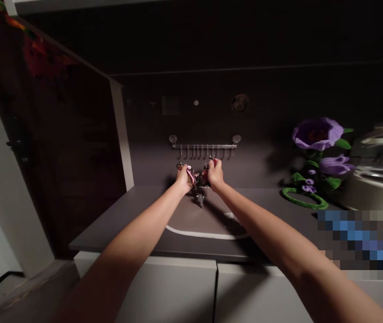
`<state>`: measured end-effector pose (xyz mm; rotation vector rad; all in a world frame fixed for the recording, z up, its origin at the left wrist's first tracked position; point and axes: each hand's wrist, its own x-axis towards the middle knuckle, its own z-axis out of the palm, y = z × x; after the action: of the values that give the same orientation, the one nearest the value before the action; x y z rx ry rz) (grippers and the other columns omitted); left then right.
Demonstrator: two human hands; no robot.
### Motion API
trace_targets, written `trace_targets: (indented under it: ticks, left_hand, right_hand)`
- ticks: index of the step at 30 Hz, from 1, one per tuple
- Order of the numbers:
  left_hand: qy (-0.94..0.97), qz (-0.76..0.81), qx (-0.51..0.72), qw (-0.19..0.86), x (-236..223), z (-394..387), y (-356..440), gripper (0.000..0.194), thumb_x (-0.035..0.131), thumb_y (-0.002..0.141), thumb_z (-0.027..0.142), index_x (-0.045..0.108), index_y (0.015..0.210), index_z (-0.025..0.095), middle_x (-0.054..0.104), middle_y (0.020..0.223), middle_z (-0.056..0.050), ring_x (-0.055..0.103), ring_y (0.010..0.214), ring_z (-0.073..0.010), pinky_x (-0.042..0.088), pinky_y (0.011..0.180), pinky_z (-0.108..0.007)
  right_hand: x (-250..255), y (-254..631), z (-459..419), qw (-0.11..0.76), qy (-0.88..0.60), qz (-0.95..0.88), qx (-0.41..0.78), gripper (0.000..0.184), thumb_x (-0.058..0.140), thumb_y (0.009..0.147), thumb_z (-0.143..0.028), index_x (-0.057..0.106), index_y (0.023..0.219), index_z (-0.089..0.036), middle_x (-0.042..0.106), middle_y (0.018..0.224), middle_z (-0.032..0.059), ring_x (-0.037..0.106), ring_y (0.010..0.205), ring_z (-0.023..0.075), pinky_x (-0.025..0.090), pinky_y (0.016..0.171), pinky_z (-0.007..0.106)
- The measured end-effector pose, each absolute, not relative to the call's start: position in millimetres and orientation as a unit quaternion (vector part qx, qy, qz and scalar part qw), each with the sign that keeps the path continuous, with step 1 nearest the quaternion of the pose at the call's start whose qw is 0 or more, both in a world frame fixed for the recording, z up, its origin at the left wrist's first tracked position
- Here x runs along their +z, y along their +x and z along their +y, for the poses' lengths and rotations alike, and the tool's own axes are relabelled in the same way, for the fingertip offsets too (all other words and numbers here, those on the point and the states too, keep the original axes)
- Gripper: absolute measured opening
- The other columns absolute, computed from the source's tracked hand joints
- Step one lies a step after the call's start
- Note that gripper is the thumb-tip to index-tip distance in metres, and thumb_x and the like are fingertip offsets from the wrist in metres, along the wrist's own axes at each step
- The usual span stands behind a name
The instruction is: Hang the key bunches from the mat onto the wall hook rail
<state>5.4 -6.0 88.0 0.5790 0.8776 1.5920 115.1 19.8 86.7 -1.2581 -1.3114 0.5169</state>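
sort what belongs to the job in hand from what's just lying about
Likely in the job:
- small pink-and-metal piece in the left hand
- small red piece in the right hand
- clear wall rail with hooks

Apparently just about:
- purple flowers with green leaves
- fuzzy green ring
- large pale vessel with glassy top

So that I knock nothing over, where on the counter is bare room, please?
Left of the mat, the dark counter is bare up to the upright panel. A smaller bare patch lies between right forearm and green ring. Crowded: below the hook rail, at the left hand and right hand, and around the purple flowers.
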Motion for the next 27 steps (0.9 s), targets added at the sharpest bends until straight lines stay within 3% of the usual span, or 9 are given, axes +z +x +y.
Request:
trace_targets:
  ticks: [5,8,12,16,22,24,27]
  left_hand:
    - [0.446,0.393,0.626,0.505,62.9,-17.1,-29.3,0.019,0.062,0.072,0.031,0.047,0.078,0.021,0.056,0.057,0.003,0.054,0.046,-0.011,0.036,0.046,-0.019]
    - [0.522,0.386,0.61,0.455,57.5,-26.6,-49.4,0.012,0.065,0.068,0.019,0.053,0.069,0.019,0.054,0.053,0.002,0.05,0.05,-0.011,0.039,0.055,-0.021]
    - [0.644,0.423,0.544,0.332,57.2,-36.2,-67.9,0.018,0.068,0.06,0.009,0.054,0.053,0.018,0.052,0.056,-0.001,0.052,0.067,-0.0155,0.04,0.07,-0.021]
    - [0.663,0.45,0.514,0.307,55.6,-40.4,-75.4,0.021,0.069,0.053,0.006,0.054,0.052,0.021,0.051,0.061,-0.001,0.055,0.08,-0.0195,0.041,0.076,-0.022]
    - [0.751,0.436,0.436,0.235,43.9,-50.0,-71.8,0.024,0.076,0.045,0.011,0.056,0.053,0.023,0.058,0.067,-0.001,0.058,0.075,-0.0193,0.043,0.075,-0.023]
    - [0.773,0.417,0.4,0.263,40.7,-56.5,-69.2,0.027,0.076,0.042,0.009,0.061,0.059,0.024,0.063,0.074,-0.002,0.059,0.08,-0.0209,0.043,0.08,-0.025]
    - [0.721,0.401,0.408,0.391,40.8,-68.6,-66.8,0.032,0.074,0.045,0.009,0.066,0.072,0.023,0.066,0.089,-0.005,0.058,0.097,-0.0231,0.04,0.088,-0.028]
  right_hand:
    - [74.2,139.2,6.3,0.492,-0.475,-0.716,0.141,0.026,0.042,0.081,-0.042,0.052,0.101,-0.028,0.062,0.085,0.0016,0.058,0.079,0.0184,0.041,0.078,0.03]
    - [70.6,158.5,-1.3,0.41,-0.492,-0.764,0.079,0.024,0.043,0.083,-0.039,0.053,0.101,-0.027,0.064,0.089,0.0041,0.058,0.082,0.0204,0.04,0.076,0.03]
    - [64.0,181.0,-8.6,0.321,-0.534,-0.781,0.045,0.025,0.041,0.084,-0.039,0.055,0.1,-0.026,0.065,0.087,0.0068,0.058,0.078,0.0209,0.04,0.07,0.029]
    - [57.1,197.3,-7.8,0.274,-0.548,-0.79,0.013,0.027,0.042,0.084,-0.041,0.06,0.095,-0.024,0.064,0.086,0.009,0.058,0.077,0.0209,0.041,0.069,0.029]
    - [56.5,203.5,-7.7,0.295,-0.519,-0.801,0.038,0.026,0.053,0.075,-0.026,0.065,0.098,-0.021,0.064,0.094,0.0085,0.058,0.086,0.0204,0.041,0.082,0.03]
    - [59.4,200.5,-13.7,0.297,-0.509,-0.801,0.099,0.03,0.055,0.071,-0.021,0.066,0.098,-0.022,0.066,0.094,0.0061,0.059,0.085,0.0206,0.041,0.084,0.032]
    - [63.4,194.7,-25.5,0.292,-0.486,-0.802,0.188,0.038,0.06,0.064,-0.018,0.066,0.1,-0.027,0.067,0.098,0.0008,0.059,0.091,0.0229,0.04,0.089,0.037]
